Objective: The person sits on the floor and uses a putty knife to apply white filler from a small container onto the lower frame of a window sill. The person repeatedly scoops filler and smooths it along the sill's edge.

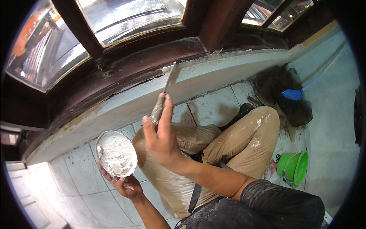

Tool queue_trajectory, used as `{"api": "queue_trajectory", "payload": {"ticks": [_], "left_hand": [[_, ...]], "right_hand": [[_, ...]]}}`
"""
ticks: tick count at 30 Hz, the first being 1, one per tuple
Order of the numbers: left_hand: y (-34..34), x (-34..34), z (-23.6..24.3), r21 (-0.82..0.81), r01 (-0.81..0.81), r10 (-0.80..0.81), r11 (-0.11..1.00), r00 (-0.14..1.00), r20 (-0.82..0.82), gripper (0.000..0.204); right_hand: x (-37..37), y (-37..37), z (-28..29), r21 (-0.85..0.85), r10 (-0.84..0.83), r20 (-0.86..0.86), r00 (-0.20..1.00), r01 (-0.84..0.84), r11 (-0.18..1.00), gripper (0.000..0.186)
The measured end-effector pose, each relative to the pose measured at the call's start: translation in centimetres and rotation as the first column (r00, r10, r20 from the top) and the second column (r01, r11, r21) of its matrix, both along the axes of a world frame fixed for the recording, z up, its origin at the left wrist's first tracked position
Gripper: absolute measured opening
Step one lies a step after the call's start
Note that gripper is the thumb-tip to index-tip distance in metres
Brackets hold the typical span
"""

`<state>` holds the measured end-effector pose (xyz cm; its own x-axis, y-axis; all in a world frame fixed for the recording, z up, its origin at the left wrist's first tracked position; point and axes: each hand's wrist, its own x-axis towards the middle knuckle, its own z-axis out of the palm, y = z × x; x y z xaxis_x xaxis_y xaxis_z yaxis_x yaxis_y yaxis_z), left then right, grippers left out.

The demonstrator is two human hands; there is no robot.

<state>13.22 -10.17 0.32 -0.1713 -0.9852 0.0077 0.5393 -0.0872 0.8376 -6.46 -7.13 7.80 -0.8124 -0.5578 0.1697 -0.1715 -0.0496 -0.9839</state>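
Observation:
My right hand [163, 139] is closed on the putty-smeared handle of a slim metal putty knife [167, 80]. Its narrow blade points up to the lower edge of a dark brown wooden window frame [114, 78], where white filler [167, 69] lies along the seam with the pale ledge [232, 68]; I cannot tell whether the tip touches it. At the lower left my left hand [124, 187] grips a round, shallow container [116, 152] of white paste from underneath, held above the tiled floor beside my bent legs.
A green bucket [293, 166] stands at the right by the pale wall [331, 141]. Behind my knees, a blue broom [292, 94] lies over dark plastic sheeting [278, 80]. Glass panes [129, 15] line the top; white tiles [76, 179] cover the floor, and a white door [26, 191] shows at far left.

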Motion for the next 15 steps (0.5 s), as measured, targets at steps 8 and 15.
{"api": "queue_trajectory", "payload": {"ticks": [8, 15], "left_hand": [[-0.4, 0.3, 0.0, 0.013, -0.042, 0.042, 0.999, 0.999, 0.033, 0.109], [-0.5, 0.2, -0.7, 0.034, -0.044, 0.043, 0.998, 0.998, 0.041, 0.110]], "right_hand": [[-0.5, 4.7, 2.0, 0.014, 0.121, 0.030, 0.992, -0.121, 0.993, 0.077], [-11.6, 12.6, 8.5, 0.072, 0.145, 0.187, 0.972, -0.161, 0.984, 0.065]]}}
